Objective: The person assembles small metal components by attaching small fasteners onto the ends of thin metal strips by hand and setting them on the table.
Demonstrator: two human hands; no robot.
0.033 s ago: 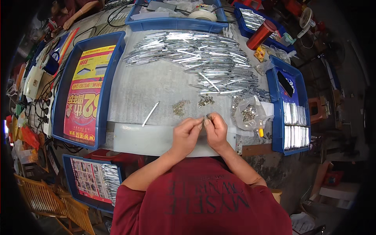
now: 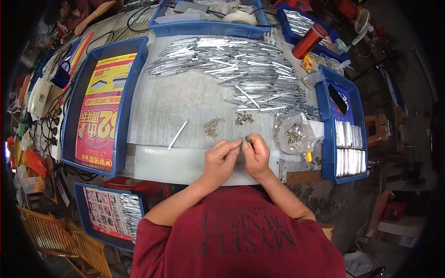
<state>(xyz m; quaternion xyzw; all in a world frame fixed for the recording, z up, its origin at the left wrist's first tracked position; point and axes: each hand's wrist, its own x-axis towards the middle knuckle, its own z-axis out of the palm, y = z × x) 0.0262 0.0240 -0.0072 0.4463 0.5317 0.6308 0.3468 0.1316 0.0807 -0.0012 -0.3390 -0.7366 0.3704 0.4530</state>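
Observation:
My left hand (image 2: 221,162) and my right hand (image 2: 256,156) meet over the near part of the table, thumbs and fingertips pinched close together. Whatever small piece they hold between them is mostly hidden by the fingers. Just beyond the fingertips lie a pile of small brassy parts (image 2: 212,128) and a pile of small dark and silvery round parts (image 2: 243,119). A single slim metal strip (image 2: 178,134) rests alone to the left. Farther back spreads a large heap of similar metal strips (image 2: 241,65). Right of my hands sits a clear plastic bag (image 2: 301,144) with small metal parts inside.
Blue trays flank the table: a paper-lined tray (image 2: 68,157) left, one with stacked strips (image 2: 326,153) right, another (image 2: 208,30) at the back. A lower-left tray (image 2: 83,208) holds more strips. A red cylinder (image 2: 309,41) stands back right. Another person's arm (image 2: 95,16) shows far left.

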